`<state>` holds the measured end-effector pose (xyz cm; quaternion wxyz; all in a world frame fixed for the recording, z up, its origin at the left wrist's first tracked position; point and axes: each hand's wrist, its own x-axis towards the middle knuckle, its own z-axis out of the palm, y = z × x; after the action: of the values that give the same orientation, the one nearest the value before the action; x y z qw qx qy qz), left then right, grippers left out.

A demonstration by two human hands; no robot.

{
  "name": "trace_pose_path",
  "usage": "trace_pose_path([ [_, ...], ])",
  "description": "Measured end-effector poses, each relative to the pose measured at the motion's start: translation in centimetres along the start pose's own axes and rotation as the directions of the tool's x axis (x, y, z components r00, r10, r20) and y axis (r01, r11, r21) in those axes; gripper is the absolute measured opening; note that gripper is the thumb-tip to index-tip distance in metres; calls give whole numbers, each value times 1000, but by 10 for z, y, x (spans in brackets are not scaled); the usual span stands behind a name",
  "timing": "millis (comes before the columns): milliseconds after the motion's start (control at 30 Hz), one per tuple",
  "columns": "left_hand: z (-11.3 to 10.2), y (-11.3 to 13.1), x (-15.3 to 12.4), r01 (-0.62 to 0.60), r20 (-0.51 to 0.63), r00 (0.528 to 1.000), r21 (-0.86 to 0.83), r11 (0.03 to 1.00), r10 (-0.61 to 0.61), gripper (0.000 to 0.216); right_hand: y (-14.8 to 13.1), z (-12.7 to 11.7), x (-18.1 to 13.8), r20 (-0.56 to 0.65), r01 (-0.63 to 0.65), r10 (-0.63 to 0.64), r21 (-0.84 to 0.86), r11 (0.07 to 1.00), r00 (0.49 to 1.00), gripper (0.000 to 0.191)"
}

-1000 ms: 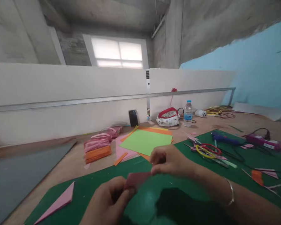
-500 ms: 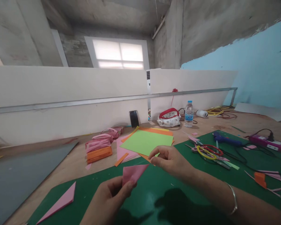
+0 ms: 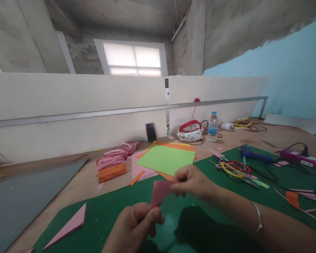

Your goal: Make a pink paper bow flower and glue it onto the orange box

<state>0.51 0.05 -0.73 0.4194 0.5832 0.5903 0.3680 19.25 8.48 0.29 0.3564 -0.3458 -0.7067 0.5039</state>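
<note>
A small folded piece of pink paper [image 3: 160, 192] is held up above the green cutting mat [image 3: 105, 214]. My left hand [image 3: 135, 228] pinches its lower corner from below, fingers closed. My right hand [image 3: 192, 181] pinches its upper right edge with thumb and fingers; a thin bangle sits on that wrist. Both hands hover over the middle of the mat, close to me.
A pink paper triangle [image 3: 68, 226] lies on the mat's left. Green and orange sheets [image 3: 165, 159], folded pink and orange stacks [image 3: 112, 165], scissors [image 3: 234, 168], a blue glue gun [image 3: 252, 154], a power strip [image 3: 300, 158], a water bottle [image 3: 212, 127], a phone [image 3: 150, 132] and a pouch [image 3: 189, 131] lie beyond.
My right hand let go of the paper half a second ago, then took its upper edge again. The paper now stands more upright and both hands have shifted slightly right.
</note>
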Motion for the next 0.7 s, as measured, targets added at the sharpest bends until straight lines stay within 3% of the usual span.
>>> trace_pose_path([
  [100, -10, 8, -2, -11, -97, 995, 68, 998, 17, 35, -2, -24, 9, -66, 12, -10, 26, 1000, 998, 22],
  [233, -19, 11, 0, 49, -155, 985, -141, 989, -71, 43, -3, -28, 10, -28, 16, -16, 29, 999, 999, 19],
  [333, -17, 6, 4, 112, -56, 988, -389, 914, -145, 45, 0, -13, 7, 64, -15, 13, 25, 1000, 998, 16],
  [433, -12, -2, 8, 165, 100, 986, -546, 822, -132, 50, 4, -3, 5, 109, -53, 50, 23, 998, 993, 14],
  [533, -8, -8, 10, 178, 179, 979, -550, 816, -94, 52, 5, -2, 5, 112, -68, 65, 21, 997, 992, 12],
  [700, -6, -14, 11, 184, 173, 980, -580, 794, -101, 43, 5, -4, 5, 93, -56, 53, 35, 998, 994, 15],
])
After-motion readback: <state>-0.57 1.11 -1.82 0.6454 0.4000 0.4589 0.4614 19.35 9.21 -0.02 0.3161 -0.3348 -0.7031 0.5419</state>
